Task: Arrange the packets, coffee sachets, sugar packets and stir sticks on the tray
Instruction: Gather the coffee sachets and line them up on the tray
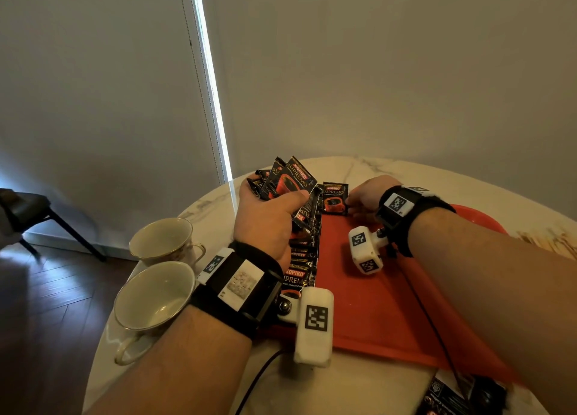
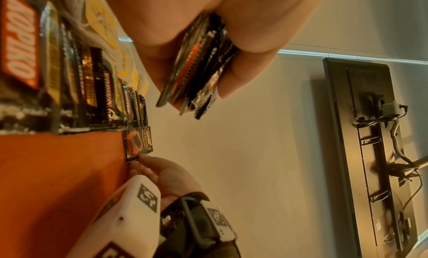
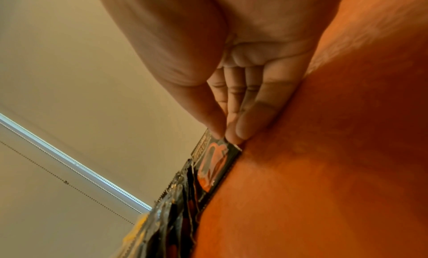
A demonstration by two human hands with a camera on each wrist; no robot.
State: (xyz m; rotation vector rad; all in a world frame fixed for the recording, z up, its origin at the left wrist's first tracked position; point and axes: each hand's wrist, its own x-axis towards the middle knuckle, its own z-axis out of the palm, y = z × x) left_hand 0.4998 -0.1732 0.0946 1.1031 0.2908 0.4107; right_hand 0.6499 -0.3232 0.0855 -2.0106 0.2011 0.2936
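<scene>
The right hand [image 1: 367,196] is pinching the corner of one black-and-red coffee sachet [image 1: 335,198], laying it flat at the far edge of the red tray [image 1: 374,305]. The left hand [image 1: 268,224] is clutching a fanned bunch of sachets [image 1: 288,180] above an overlapping row of sachets [image 1: 304,258] along the tray's left edge. Stir sticks [image 1: 543,241] are lying blurred by the table's [image 1: 374,167] right edge.

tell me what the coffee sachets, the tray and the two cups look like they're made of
Coffee sachets: glossy printed foil or plastic film, judging by the sheen, crinkles and serrated edges.
Tray: likely moulded plastic, uniformly orange-red with a matte, faintly textured surface.
Two cups: probably glazed ceramic or porcelain, with smooth cream walls, soft highlights and what looks like a thin gilt rim.
</scene>
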